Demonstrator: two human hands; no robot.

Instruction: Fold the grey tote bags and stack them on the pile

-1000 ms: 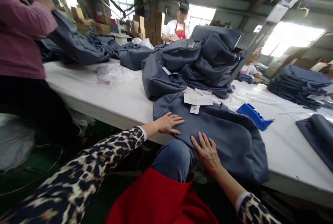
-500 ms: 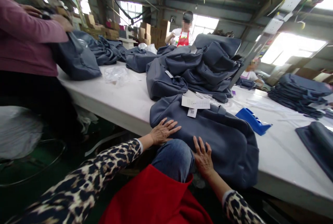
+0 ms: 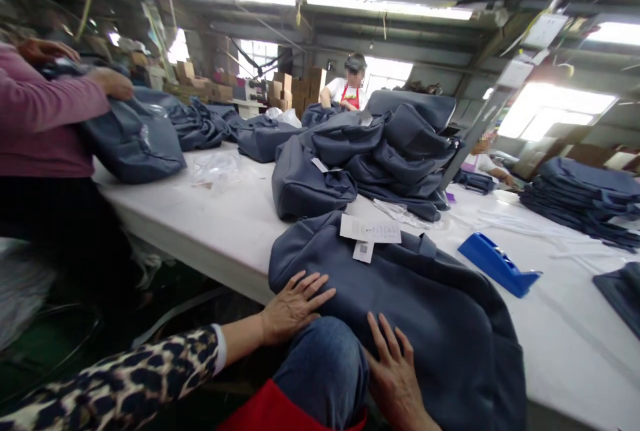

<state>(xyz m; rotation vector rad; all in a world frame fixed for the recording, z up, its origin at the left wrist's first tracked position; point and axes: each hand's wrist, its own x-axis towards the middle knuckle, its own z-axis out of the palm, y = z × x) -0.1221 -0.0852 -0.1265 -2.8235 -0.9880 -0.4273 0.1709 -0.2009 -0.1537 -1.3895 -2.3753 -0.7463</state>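
A dark blue-grey bag [image 3: 400,291] lies on its side at the front edge of the white table, its lower part hanging over the edge near my raised knee [image 3: 325,364]. My left hand [image 3: 295,304] rests on the bag's left part, fingers spread. Flat against its front, right of the knee, lies my right hand [image 3: 395,371] with the fingers apart. White paper tags [image 3: 370,229] sit on top of the bag. Neither hand grips anything; the bag's underside is hidden.
Behind the bag rises a heap of similar bags [image 3: 400,144]. A blue tape dispenser [image 3: 495,264] stands on the white table [image 3: 230,204] to the right, near a stack of folded bags [image 3: 580,197]. At left, a person in a pink sleeve [image 3: 60,101] handles another bag [image 3: 135,137].
The view has tilted up and come closer, so the bag and hands appear lower and larger. Both hands stay flat on the bag. The co-worker's bag at left appears slightly further left.
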